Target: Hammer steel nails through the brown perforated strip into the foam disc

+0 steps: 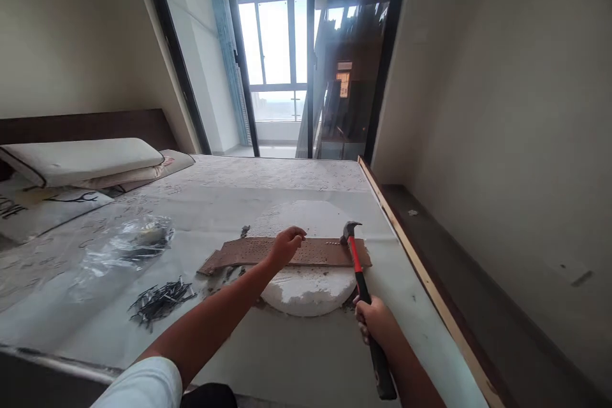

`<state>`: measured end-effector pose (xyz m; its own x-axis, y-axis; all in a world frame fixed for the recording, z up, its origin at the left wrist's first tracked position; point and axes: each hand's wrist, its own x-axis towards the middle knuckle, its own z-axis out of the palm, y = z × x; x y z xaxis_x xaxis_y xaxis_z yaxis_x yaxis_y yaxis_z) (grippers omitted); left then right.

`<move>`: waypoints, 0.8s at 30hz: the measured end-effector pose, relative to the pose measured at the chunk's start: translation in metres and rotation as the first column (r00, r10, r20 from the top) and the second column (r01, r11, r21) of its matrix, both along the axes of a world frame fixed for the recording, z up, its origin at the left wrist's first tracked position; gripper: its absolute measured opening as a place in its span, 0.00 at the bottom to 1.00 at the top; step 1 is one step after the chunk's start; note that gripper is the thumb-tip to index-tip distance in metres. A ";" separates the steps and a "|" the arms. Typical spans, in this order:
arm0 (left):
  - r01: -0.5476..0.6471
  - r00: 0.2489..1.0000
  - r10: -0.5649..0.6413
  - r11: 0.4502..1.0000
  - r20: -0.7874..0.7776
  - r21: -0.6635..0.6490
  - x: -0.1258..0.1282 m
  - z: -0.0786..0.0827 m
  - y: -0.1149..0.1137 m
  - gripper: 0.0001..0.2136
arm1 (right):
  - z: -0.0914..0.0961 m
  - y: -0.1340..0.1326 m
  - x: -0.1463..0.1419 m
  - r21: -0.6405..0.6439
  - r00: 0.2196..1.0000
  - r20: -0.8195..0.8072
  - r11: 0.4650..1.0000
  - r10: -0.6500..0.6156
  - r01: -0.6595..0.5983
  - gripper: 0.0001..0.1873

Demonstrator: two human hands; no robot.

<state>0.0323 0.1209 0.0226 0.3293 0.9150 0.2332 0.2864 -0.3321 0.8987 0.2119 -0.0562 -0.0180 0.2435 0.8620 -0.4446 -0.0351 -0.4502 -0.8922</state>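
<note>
My right hand (375,322) grips a claw hammer (359,274) by its black and red handle; the steel head is over the right part of a brown wooden board (329,252). Dotted with small holes, the board lies across a white round slab (308,296). My left hand (288,243) is closed in a pinch over the middle of the board; what its fingers hold, if anything, is too small to make out. A row of small pale dots shows on the board beside the hammer head. Left of the board lies a heap of dark nails (162,299).
A clear plastic bag (148,236) with dark contents lies at the left. Everything rests on a sheet-covered mattress (287,357), with a wooden edge (421,268) along its right side. Pillows (86,159) lie at the far left; glass doors stand behind.
</note>
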 end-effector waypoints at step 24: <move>-0.249 0.512 0.081 0.967 -0.855 -0.057 -0.206 -0.095 -0.110 0.04 | 0.034 -0.026 0.013 0.065 0.956 -0.262 0.986 -0.130 0.152 0.04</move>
